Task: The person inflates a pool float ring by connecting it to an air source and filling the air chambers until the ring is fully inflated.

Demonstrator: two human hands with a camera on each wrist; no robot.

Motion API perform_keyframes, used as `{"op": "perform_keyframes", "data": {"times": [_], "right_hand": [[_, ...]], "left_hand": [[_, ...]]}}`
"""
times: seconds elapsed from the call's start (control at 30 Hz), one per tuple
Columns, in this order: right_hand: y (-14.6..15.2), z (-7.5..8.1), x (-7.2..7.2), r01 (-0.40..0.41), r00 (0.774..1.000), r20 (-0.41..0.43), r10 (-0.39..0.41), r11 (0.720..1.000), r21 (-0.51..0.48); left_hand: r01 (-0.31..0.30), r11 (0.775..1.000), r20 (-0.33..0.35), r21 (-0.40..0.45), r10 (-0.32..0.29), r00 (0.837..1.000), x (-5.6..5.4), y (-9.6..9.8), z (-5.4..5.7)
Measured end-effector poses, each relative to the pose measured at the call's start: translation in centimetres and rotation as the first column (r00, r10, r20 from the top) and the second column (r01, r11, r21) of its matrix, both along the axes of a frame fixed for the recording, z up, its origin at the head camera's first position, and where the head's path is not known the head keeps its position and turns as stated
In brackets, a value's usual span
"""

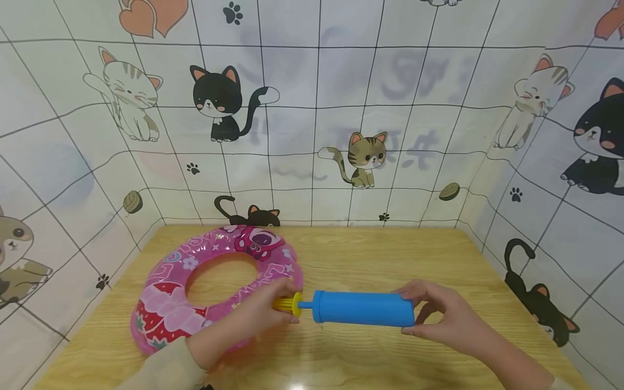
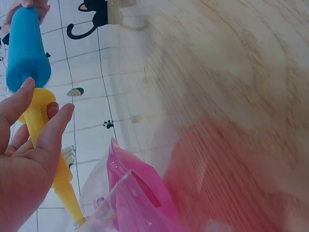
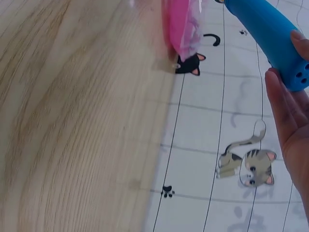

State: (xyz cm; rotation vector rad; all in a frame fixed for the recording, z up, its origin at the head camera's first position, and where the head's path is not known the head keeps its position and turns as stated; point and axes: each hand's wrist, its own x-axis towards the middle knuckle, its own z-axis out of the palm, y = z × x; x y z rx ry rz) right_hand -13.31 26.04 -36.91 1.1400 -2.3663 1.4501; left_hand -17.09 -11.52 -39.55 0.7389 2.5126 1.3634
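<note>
I see the left hand [image 1: 270,307] pinching a yellow handle [image 1: 287,305], its thumb and fingers on opposite sides. A thin blue rod [image 1: 305,305] joins the handle to a blue pump cylinder [image 1: 363,308], lying level, left to right, at the near middle of the scene. The right hand [image 1: 441,310] pinches the cylinder's right end, fingers above and thumb below; my right wrist view shows small holes [image 3: 303,75] in that end face. In my left wrist view the yellow piece tapers to a narrow tip beside clear plastic; I cannot tell whether it is inserted.

Behind and to the left of the left hand, a glossy pink swim ring [image 1: 161,306], printed with strawberries and a bear, lies on a pale wooden table [image 1: 380,252]. A cream sleeve [image 1: 168,365] covers the left forearm. Beyond the table, white gridded walls [image 1: 292,65] carry cartoon cats and paw prints.
</note>
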Motion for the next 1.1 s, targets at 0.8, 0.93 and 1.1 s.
{"op": "perform_keyframes", "data": {"times": [0.8,0.93,1.1], "right_hand": [[5.2,0.3,1.9,0.179,0.979,0.079,-0.187,0.979,0.093],[3.4,-0.1,1.6,0.119,0.988,0.092,-0.121,0.992,0.028],[1.7,-0.4,1.2,0.108,0.989,0.099,-0.108,0.994,0.006]], "left_hand": [[-0.012,0.999,0.083,-0.040,0.015,0.996,-0.3,-3.0,-0.6],[-0.017,0.999,0.080,-0.044,0.020,0.997,0.1,-2.4,-0.4],[0.007,1.000,0.059,-0.011,-0.006,0.998,0.2,-1.2,-0.4]]}}
